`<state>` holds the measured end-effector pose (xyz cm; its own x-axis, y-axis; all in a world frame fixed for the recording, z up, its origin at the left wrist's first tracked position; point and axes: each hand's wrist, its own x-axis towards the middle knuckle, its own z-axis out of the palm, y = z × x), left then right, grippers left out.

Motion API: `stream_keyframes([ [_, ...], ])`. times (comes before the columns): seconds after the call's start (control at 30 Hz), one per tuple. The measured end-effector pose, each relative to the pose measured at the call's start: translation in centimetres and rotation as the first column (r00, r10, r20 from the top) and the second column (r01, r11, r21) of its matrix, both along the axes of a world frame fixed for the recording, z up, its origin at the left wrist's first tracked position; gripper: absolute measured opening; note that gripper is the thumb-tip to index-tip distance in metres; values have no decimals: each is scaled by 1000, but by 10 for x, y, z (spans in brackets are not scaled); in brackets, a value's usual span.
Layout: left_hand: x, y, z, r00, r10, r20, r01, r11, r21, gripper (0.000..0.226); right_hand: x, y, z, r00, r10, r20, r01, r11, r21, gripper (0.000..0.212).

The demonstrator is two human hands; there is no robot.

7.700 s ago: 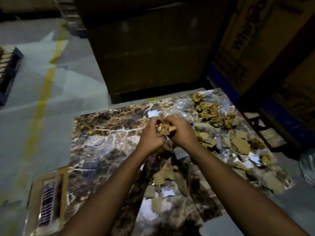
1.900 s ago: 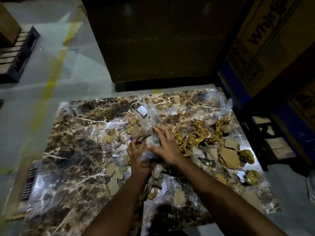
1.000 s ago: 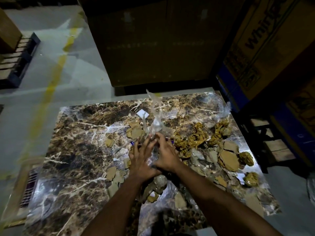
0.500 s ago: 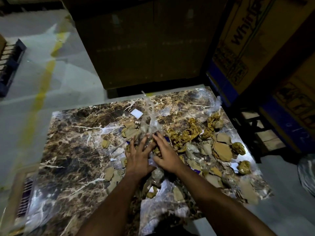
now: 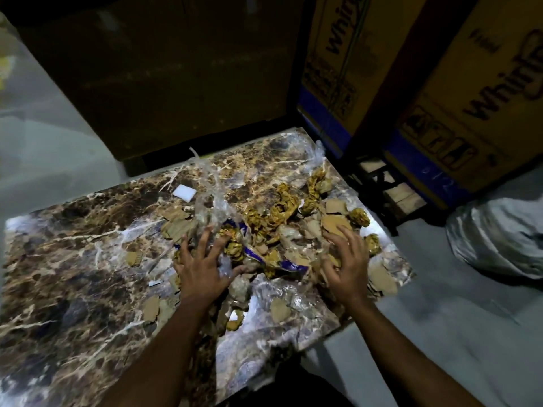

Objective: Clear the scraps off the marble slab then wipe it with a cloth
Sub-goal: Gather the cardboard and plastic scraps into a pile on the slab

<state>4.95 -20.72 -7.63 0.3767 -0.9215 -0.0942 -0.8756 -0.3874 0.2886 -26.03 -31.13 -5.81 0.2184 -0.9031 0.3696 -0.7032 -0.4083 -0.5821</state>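
Observation:
The brown marble slab [image 5: 73,259] fills the lower left of the head view. A heap of scraps [image 5: 279,218] covers its right half: torn cardboard bits, crumpled yellow paper and clear plastic film [image 5: 211,195]. A white square [image 5: 184,192] lies near the far edge. My left hand [image 5: 202,265] rests spread on the plastic and scraps at the middle of the slab. My right hand [image 5: 346,265] hovers with fingers apart over cardboard pieces near the right edge, holding nothing. No cloth is in view.
Tall cardboard appliance boxes [image 5: 440,83] stand behind and to the right. A dark box [image 5: 176,69] rises just beyond the slab's far edge. A pale plastic sack [image 5: 499,239] sits on the grey floor at right, next to a wooden pallet [image 5: 393,189].
My two hands were together on the plastic at the slab's middle. My right hand has swung out to the right edge; the left has stayed and spread. The camera has moved closer.

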Motion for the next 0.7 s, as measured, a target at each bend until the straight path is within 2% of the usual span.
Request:
stream_keyframes([
  [0.07, 0, 0, -1, 1000, -3, 15, 3, 1000, -11, 94, -33, 7, -5, 992, -104, -72, 105, 994, 6, 47],
  [0.17, 0, -1, -3, 1000, -3, 31, 3, 1000, -8, 93, -66, 13, -20, 937, -220, -272, 258, 960, 111, 61],
  [0.27, 1, -1, -5, 1000, -12, 22, 12, 1000, -8, 91, -83, 3, -38, 919, -268, -288, 339, 911, 234, 74],
  [0.4, 1, 0, -5, 1000, -15, 27, 16, 1000, -16, 90, -73, -17, -52, 936, -152, -316, 265, 897, 354, 85],
  [0.57, -1, 0, -1, 1000, -1, 24, 2, 1000, -21, 89, -36, -18, -60, 961, -57, -269, 151, 928, 341, 70],
  [0.7, -1, 1, -1, 1000, -5, 24, 5, 1000, -19, 88, -2, -11, -61, 978, -56, -202, 120, 939, 321, 66],
])
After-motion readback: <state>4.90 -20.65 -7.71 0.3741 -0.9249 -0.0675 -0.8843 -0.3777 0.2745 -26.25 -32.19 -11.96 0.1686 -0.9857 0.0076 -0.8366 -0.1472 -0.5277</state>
